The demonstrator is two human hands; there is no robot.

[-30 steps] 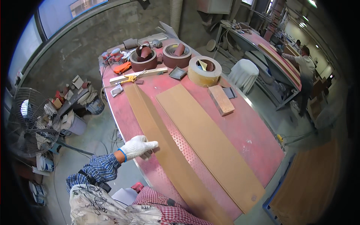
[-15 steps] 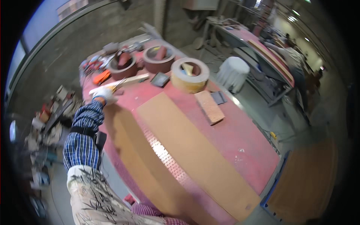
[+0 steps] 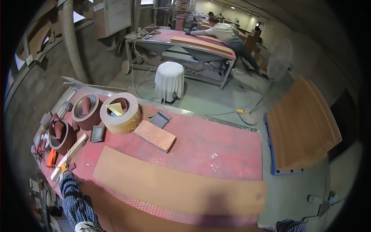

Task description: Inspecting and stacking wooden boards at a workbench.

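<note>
At the lower centre of the frame we see a smooth, matt, wood-like tan board (image 3: 174, 185). Our bench (image 3: 232, 154) has a dusty, finely textured pink top and a dull metal rim (image 3: 193, 113). The block (image 3: 152, 133) near centre looks rough and grainy; the yellow-sided roll (image 3: 125, 125) shines faintly. At upper centre we have soft, matt white cloth (image 3: 169, 79); at upper left, a ribbed hose (image 3: 71, 42).

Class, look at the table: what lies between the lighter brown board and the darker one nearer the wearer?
In the head view, a strip of pink, perforated tabletop shows between the lighter board and the darker board.
</note>
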